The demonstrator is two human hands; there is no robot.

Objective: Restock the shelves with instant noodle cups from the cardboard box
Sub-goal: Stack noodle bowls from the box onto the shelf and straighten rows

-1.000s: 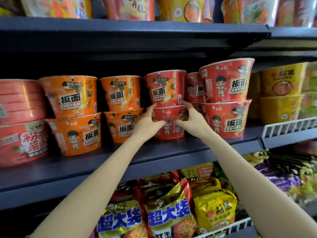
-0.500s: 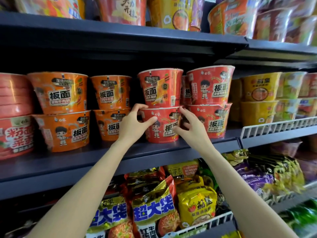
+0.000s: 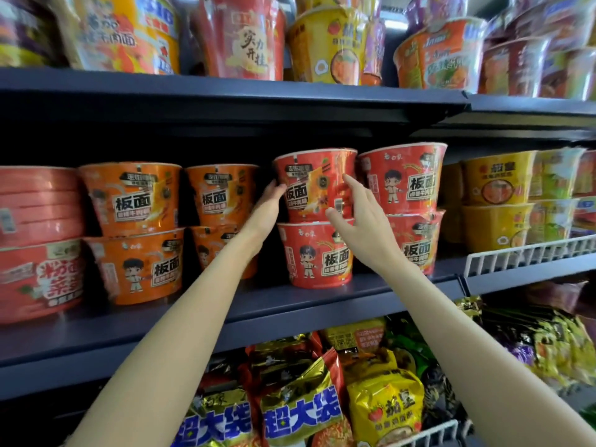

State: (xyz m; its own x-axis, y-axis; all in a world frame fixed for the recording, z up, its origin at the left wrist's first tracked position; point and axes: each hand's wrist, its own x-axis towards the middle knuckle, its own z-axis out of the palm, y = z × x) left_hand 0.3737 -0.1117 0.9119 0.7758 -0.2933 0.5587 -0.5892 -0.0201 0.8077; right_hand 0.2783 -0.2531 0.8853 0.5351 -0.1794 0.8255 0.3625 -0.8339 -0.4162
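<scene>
Dark store shelves hold stacked noodle cups; bagged noodles fill the rack below. On the middle shelf (image 3: 322,301) the top red cup (image 3: 314,183) stands upright on a lower red cup (image 3: 317,254), between orange cups (image 3: 222,195) and a second red stack (image 3: 404,175). The left hand (image 3: 269,204) presses its left wall with fairly straight fingers. The right hand (image 3: 358,208) lies across its front right, fingers spread. The cup sits between both palms, equally near; turning or nudging it looks likely.

four red cups (image 3: 317,253), four orange cups (image 3: 129,198), two hands (image 3: 361,217)
</scene>
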